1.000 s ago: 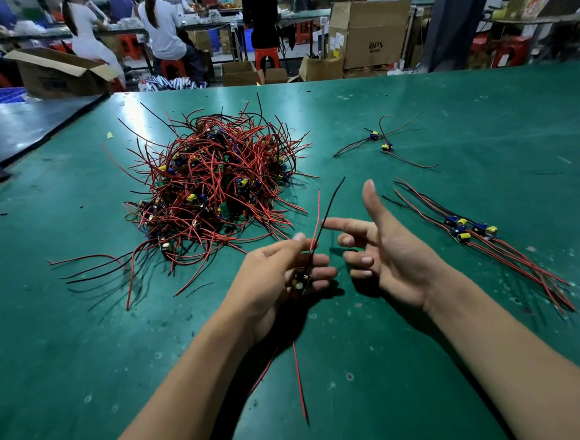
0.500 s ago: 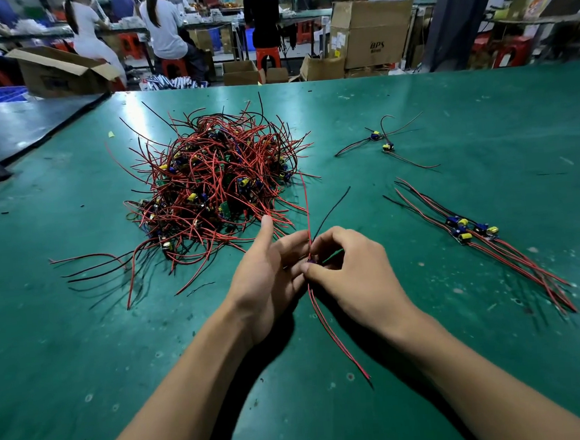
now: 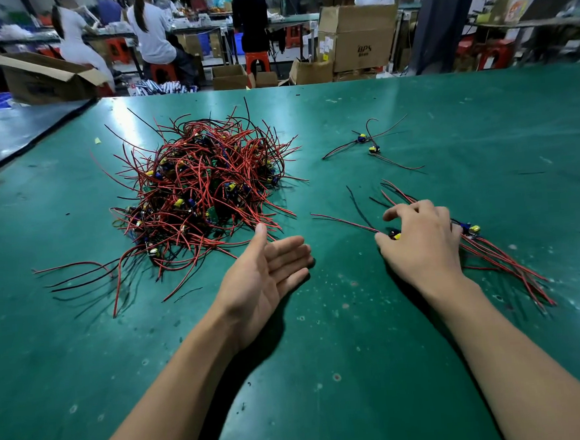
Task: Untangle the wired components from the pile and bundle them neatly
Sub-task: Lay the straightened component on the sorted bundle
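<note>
A tangled pile (image 3: 204, 188) of red and black wired components lies on the green table (image 3: 326, 372), left of centre. At the right, a straightened bundle (image 3: 497, 257) of the same parts lies in a row. My right hand (image 3: 420, 245) is palm down at the near end of that bundle, fingers curled round one wired component (image 3: 395, 235) whose red and black leads stick out to the left. My left hand (image 3: 268, 269) hovers palm up, fingers straight and holding nothing, just below the pile's right edge.
Two loose wired components (image 3: 369, 144) lie further back at the right. A darker table (image 3: 8, 133) adjoins on the left. Beyond the far edge stand cardboard boxes (image 3: 358, 36), red stools and several seated people.
Both hands held one component together at centre. Now my right hand has carried it right to the bundle, and my left hand has let go and opened.
</note>
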The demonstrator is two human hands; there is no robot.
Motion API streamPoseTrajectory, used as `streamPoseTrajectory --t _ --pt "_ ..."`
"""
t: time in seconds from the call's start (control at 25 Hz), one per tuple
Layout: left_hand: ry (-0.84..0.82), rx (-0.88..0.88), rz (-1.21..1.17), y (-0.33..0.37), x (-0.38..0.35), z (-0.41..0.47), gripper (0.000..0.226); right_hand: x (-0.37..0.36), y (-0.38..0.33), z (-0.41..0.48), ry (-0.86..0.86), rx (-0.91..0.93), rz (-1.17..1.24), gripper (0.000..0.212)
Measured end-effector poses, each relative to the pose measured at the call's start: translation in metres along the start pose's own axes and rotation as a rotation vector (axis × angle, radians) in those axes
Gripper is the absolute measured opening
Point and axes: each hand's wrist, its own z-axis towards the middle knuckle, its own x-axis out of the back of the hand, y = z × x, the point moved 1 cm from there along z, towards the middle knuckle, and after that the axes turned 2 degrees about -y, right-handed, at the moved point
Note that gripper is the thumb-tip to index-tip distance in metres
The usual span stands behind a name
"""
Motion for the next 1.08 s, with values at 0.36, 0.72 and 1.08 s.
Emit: streamPoseTrajectory --t 0.36,0.72,1.08 --pt "-0.008 -0.006 -0.008 0.0 0.0 0.001 0.064 -0.003 0.014 0.008 0.005 -0.129 -0.056 0.046" --pt "-0.001 -0.006 0.003 0.0 -0.002 -0.001 0.064 -0.003 0.017 0.01 0.083 -0.156 -0.126 0.049" --pt "0.023 -0.019 0.002 0.0 -0.003 0.001 0.055 -0.005 -0.024 -0.012 0.088 0.285 0.07 0.022"
